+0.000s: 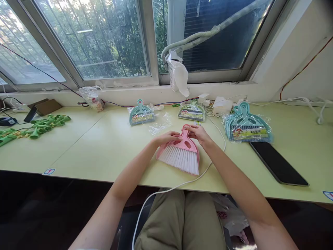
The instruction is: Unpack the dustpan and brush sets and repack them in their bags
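Note:
A pink hand brush (184,144) with white bristles lies against a matching pink dustpan (160,151), bristles toward me, over the table's front part. My left hand (168,137) grips the set at the left of its handle, fingers closed. From the right, my right hand (198,133) pinches the handle near its top. Beyond my hands are a green wrapped brush-and-dustpan set (191,111) and a teal one (141,114). A loose clear wrapper (161,124) lies to the left of them.
At the right, a stack of wrapped teal sets (246,123) stands behind a black phone (279,163). A white cable (192,181) runs across the table and over its front edge. Green tube-like pieces (39,127) lie far left. Windows (104,38) rise behind the table.

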A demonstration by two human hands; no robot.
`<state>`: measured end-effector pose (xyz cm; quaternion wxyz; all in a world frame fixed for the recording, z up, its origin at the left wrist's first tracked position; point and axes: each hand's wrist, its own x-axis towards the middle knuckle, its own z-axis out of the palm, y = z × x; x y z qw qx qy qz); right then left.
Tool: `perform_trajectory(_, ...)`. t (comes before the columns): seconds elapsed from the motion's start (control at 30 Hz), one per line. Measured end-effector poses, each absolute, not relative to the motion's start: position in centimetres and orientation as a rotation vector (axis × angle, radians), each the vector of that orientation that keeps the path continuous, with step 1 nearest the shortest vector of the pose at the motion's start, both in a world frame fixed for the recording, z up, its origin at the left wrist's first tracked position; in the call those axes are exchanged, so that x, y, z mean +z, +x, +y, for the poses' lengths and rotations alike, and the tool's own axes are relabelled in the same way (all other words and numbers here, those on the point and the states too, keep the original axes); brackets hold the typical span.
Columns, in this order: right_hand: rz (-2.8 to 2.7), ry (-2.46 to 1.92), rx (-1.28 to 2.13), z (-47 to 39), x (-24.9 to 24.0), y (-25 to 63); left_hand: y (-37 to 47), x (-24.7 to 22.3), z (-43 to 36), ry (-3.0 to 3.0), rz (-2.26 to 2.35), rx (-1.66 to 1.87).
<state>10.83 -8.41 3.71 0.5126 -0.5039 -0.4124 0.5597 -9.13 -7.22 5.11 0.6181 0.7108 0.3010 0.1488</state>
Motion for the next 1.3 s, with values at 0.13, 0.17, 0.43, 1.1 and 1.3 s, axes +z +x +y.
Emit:
perform_trajectory(0.13, -1.125, -1.240, 1.390, -8.6, 4.4, 11.3, -9.3, 5.0, -7.0, 1.589, 0.717, 0.376)
perform_trajectory(0.17, -1.178, -1.249, 1.417, -8.6, 4.5, 11.3, -9.4, 4.8, -6.8, 1.575, 0.727, 0.393)
perform_trajectory(0.43, -1.424, -1.376, 1.458, -8.7, 4.5, 11.4, -9.7, 4.2, -6.0, 1.572, 0.783, 0.473)
perform_trajectory(1.1, -1.311, -1.316, 1.426, -7.6, 2.0, 10.8, -9.3, 3.8, -6.0, 1.543, 0.803, 0.545)
perform_trajectory(1.3, -1.267, -1.322, 1.395, -7.9, 2.2, 10.6, -9.6, 4.2, -5.9, 1.641, 0.861, 0.582)
